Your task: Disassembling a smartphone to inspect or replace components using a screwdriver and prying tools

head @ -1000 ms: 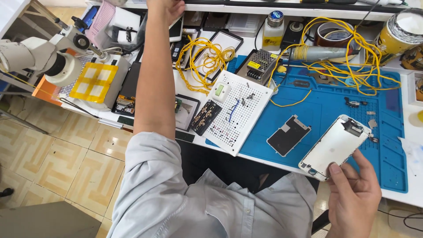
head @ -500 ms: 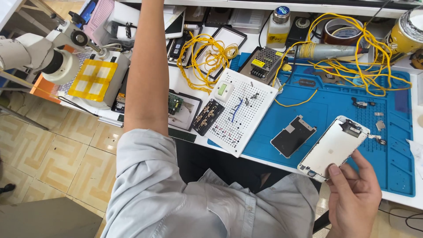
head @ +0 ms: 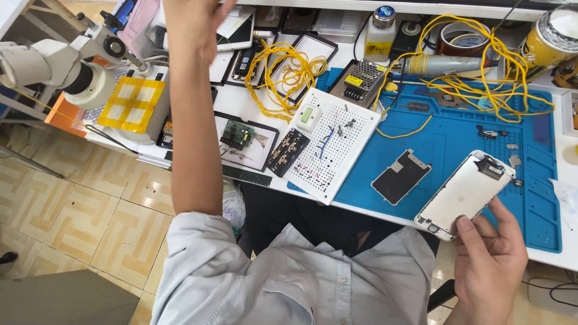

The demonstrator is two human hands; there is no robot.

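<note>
Two hands are at work over a crowded counter. Most of the right half of the frame is taken by a blue work mat, with loose yellow wire looped across its upper part. Left of it, tilted over the mat's edge, lies a white perforated board carrying small parts, and at the far upper left stands a microscope above a block taped with yellow squares.

The left hand is raised at the top of the frame, its forearm running up the left centre; compared with a second ago it has drawn back slightly from the far shelf, and whether it holds anything cannot be told, since its fingers run off the top edge. The right hand, at the lower right, is closed around the lower end of a white phone screen panel, thumb on its face, the panel resting slantwise on the mat's near edge just as before. Just left of the panel, apart from it, lies a dark metal backing plate. A black-framed circuit board sits left of the perforated board.
</note>
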